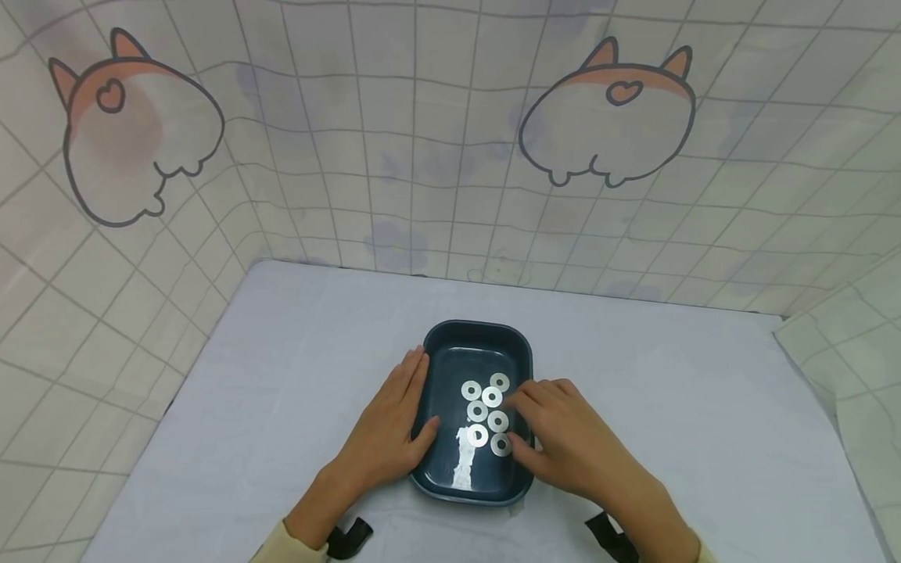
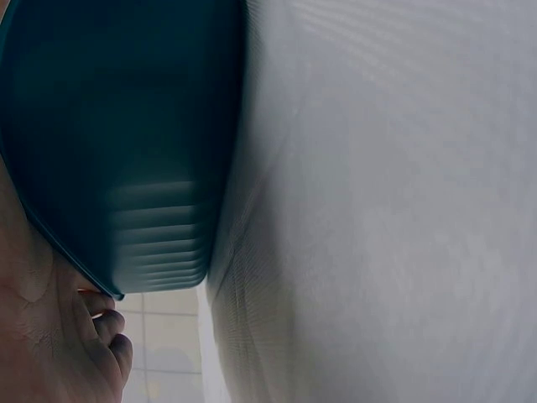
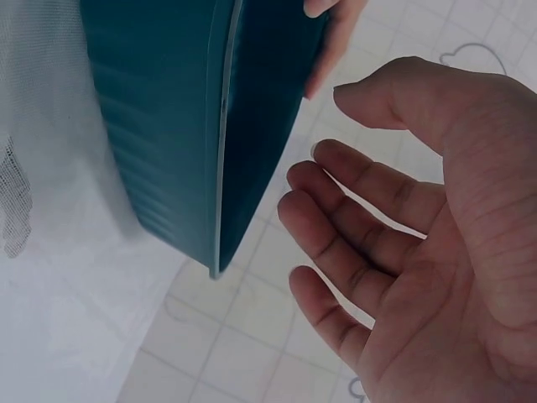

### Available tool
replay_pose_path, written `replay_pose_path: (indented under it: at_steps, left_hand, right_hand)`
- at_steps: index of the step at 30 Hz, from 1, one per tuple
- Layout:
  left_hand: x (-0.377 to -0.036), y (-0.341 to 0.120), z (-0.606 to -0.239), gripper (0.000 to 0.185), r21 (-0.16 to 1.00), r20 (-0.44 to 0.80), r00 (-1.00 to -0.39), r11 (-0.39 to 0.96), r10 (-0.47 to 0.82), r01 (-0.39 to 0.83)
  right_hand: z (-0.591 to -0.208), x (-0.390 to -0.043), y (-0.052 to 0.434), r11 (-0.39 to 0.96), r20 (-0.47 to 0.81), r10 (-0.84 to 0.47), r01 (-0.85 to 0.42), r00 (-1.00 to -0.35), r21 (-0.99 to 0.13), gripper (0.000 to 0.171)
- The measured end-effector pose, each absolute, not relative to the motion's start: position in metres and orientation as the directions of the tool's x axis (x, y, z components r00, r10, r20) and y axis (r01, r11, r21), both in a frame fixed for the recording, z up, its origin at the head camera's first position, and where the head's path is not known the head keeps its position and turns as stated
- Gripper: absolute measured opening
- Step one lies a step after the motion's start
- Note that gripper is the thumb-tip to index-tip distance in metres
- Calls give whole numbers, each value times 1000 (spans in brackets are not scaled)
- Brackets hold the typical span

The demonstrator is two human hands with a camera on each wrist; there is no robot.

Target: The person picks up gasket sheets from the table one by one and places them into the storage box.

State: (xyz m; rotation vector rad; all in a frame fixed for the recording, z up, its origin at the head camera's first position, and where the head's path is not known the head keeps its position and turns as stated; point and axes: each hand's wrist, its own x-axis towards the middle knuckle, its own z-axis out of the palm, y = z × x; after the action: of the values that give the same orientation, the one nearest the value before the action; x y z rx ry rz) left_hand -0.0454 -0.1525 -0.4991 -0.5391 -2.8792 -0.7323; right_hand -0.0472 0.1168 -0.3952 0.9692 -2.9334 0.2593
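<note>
A dark blue rectangular tray (image 1: 457, 356) lies on the white table, holding several flat metal washers (image 1: 484, 411) in its middle and right part. My left hand (image 1: 387, 434) rests along the tray's left rim, fingers straight, thumb over the edge. In the left wrist view, that hand (image 2: 50, 336) lies against the tray's outer side (image 2: 126, 126). Above the right rim is my right hand (image 1: 570, 438), its thumb and fingertips near the washers. The right wrist view shows this hand (image 3: 428, 285) with loosely bent, parted fingers and nothing between them, beside the tray (image 3: 159, 109).
A white cloth (image 1: 303, 352) covers the table around the tray. Behind it hangs a white grid-patterned curtain (image 1: 450, 172) with cartoon animal drawings. Black straps (image 1: 349, 539) show near both wrists.
</note>
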Motion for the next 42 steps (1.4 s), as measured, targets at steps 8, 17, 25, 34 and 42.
replay_pose_path:
  at_steps: [8, 17, 25, 34, 42]
  left_hand:
    - [-44, -152, -498, 90, 450, 203, -930, 815, 305, 366]
    - [-43, -153, -500, 89, 450, 202, -929, 813, 311, 370]
    - [-42, -152, -501, 89, 443, 225, -927, 816, 300, 372]
    - [-40, -156, -499, 89, 484, 165, -941, 807, 295, 338]
    - [-41, -153, -499, 89, 489, 194, -937, 799, 291, 350]
  right_hand:
    - [-394, -47, 119, 787, 123, -585, -598, -801, -152, 29]
    - [-398, -48, 123, 806, 154, -542, -563, -826, -183, 27]
    - [-400, -50, 131, 830, 179, -483, -513, -857, -218, 31]
    - [-412, -57, 142, 841, 195, -421, -462, -886, -283, 36]
    - [-422, -64, 153, 849, 208, -395, -442, -895, -290, 38]
